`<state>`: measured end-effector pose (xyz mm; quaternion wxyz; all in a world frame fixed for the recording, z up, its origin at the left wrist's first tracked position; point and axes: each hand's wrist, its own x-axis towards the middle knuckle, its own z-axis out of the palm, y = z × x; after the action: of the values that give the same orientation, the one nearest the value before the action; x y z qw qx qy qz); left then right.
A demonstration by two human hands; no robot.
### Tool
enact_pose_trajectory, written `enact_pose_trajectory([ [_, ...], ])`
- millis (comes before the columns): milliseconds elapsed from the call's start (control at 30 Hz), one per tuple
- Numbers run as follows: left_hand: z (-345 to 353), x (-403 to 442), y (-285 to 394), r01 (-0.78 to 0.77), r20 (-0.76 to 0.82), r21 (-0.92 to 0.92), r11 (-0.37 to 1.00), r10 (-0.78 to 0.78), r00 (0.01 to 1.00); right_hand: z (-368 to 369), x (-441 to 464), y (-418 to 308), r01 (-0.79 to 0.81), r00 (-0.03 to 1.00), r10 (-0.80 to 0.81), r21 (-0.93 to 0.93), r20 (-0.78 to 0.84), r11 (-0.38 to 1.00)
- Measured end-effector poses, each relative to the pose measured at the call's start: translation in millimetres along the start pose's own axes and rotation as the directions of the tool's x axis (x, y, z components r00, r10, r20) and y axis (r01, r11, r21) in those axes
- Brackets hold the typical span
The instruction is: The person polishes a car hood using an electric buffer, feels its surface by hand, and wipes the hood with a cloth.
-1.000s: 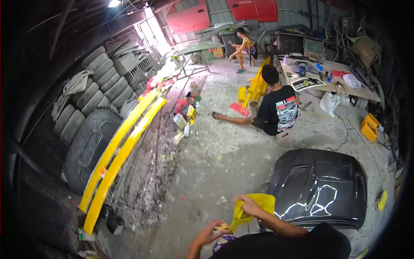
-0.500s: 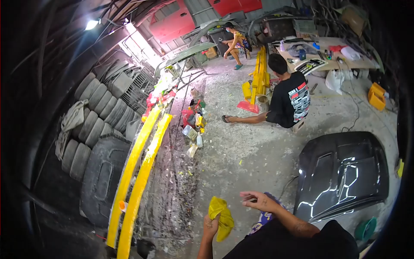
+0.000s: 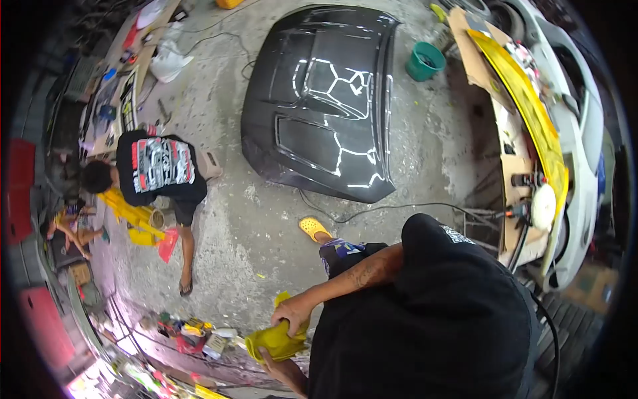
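Observation:
A yellow cloth [image 3: 266,342] hangs bunched between my hands in front of my body. My left hand [image 3: 274,364] grips its lower side, fingers partly covered by the folds. From above, my right hand [image 3: 294,311] is closed on the cloth's upper part, and a corner sticks up beyond the fingers. Past my feet, a glossy black car hood [image 3: 312,100] lies apart from both hands, with bright light reflections across its surface.
A co-worker in a black T-shirt [image 3: 163,166] sits at left by long yellow parts [image 3: 126,209]. A green bucket [image 3: 425,61] stands right of the hood. Cardboard [image 3: 512,133] and a polisher [image 3: 541,206] are at right. A cable [image 3: 399,206] crosses the floor.
My view has swung right, bringing the hood to the centre. My right hand, empty and apart before, has come onto the yellow cloth that my left hand was holding.

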<state>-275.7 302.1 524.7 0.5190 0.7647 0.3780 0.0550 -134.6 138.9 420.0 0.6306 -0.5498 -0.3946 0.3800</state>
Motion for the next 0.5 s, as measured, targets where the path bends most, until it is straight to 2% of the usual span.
enact_pose_trajectory([
  [67,10.1,38.1,18.1,0.087,0.040,-0.146,0.986,-0.081,0.996,-15.2,14.8,-10.7,0.007,0.982,0.005,0.063,-0.190,0.998],
  [100,24.4,38.6,47.6,0.075,0.080,-0.049,0.996,-0.071,0.994,-26.8,21.8,-20.7,-0.088,0.980,0.078,-0.045,-0.184,0.995],
  [133,36.4,44.4,79.2,0.047,0.117,0.056,0.997,-0.054,0.992,-28.0,34.2,-17.6,0.003,0.969,-0.006,-0.015,-0.246,1.000],
  [200,56.2,64.3,77.7,0.143,0.372,-0.200,0.969,-0.059,0.926,-32.6,43.0,0.5,0.165,0.915,-0.148,0.014,-0.374,0.986],
  [267,68.9,110.8,21.1,0.175,0.520,-0.173,0.969,-0.062,0.852,-42.8,48.7,-5.6,0.094,0.919,-0.084,0.008,-0.384,0.996],
  [300,77.8,120.0,36.9,0.198,0.522,-0.210,0.957,-0.062,0.851,-54.8,48.3,-9.7,0.052,0.917,-0.047,0.002,-0.396,0.999],
  [367,106.6,135.5,76.5,0.259,0.531,-0.277,0.925,-0.077,0.844,-94.5,41.3,-21.3,-0.042,0.972,0.095,0.241,-0.217,0.970],
  [400,111.7,150.5,79.2,0.273,0.543,-0.259,0.926,-0.094,0.834,-99.3,38.5,-24.9,0.107,0.918,-0.038,0.153,-0.396,0.982],
  [433,117.8,168.0,78.3,0.288,0.556,-0.242,0.926,-0.111,0.824,-102.9,30.3,-23.6,0.232,0.818,-0.174,0.038,-0.549,0.972],
  [467,123.2,185.9,75.0,0.299,0.566,-0.226,0.927,-0.126,0.815,-107.7,20.4,-11.1,0.127,0.750,-0.112,-0.024,-0.652,0.992],
  [500,130.3,209.0,63.5,0.374,0.584,-0.249,0.893,-0.169,0.794,-112.2,10.0,3.3,0.018,0.659,-0.065,-0.070,-0.749,0.997],
])
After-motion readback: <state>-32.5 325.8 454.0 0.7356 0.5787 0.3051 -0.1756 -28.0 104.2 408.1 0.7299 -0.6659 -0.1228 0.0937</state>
